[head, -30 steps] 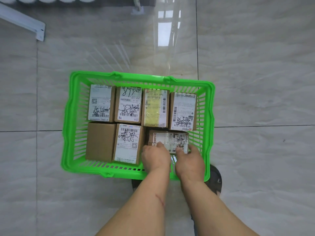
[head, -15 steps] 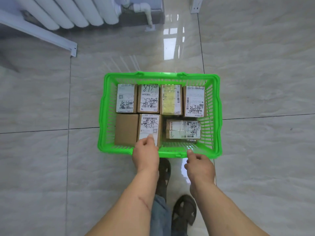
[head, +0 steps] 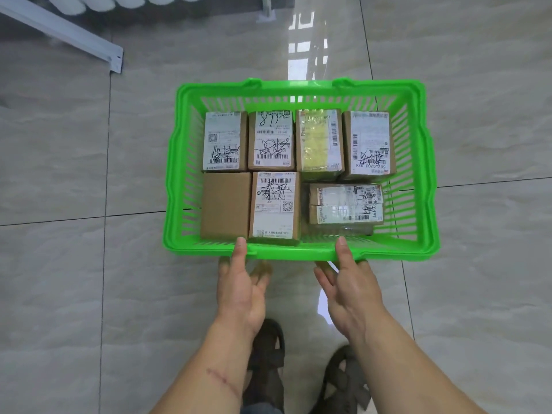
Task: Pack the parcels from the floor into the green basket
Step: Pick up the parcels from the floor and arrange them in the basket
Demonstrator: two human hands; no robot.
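Seven parcels (head: 274, 204) packed in green basket (head: 298, 86) at 12 o'clock | both hands out of basket since a second ago | left hand (head: 240, 289), right hand (head: 351, 289) clamp near rim | packing looks complete.

Floor (head: 478, 85): large glossy beige-grey tiles with marble veining, thin dark grout lines. Bright window reflection (head: 307, 46) on the tile at top centre. White radiator (head: 113, 0) at top edge, left. White metal bar (head: 65, 34) runs diagonally across the upper left corner.
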